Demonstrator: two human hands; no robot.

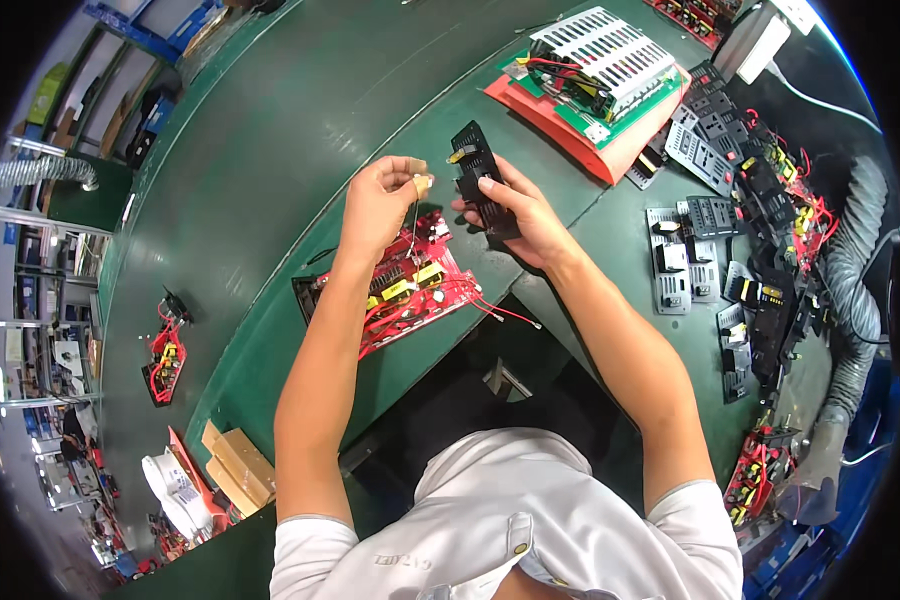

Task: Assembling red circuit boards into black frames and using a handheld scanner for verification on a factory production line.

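My right hand (530,215) grips a black slotted socket panel (477,165), held tilted above the bench, with a small yellow part near its upper left edge. Just left of the panel, my left hand (382,203) is raised in a pinch, pale yellow covers on its fingertips. A small whitish end shows at those fingertips, and a thin lead hangs from them towards the board below; its kind is too small to make out. Beneath my hands lies a red circuit board (453,290) with yellow-wrapped parts and loose red wires. My left forearm hides part of it.
A green board with a slotted white metal cover (605,55) sits on red-orange sheeting (555,125) at the far right. Black and grey socket panels (705,155) are heaped along the right, beside a flexible duct (855,270). A small wired board (167,362) and cardboard (238,470) lie left.
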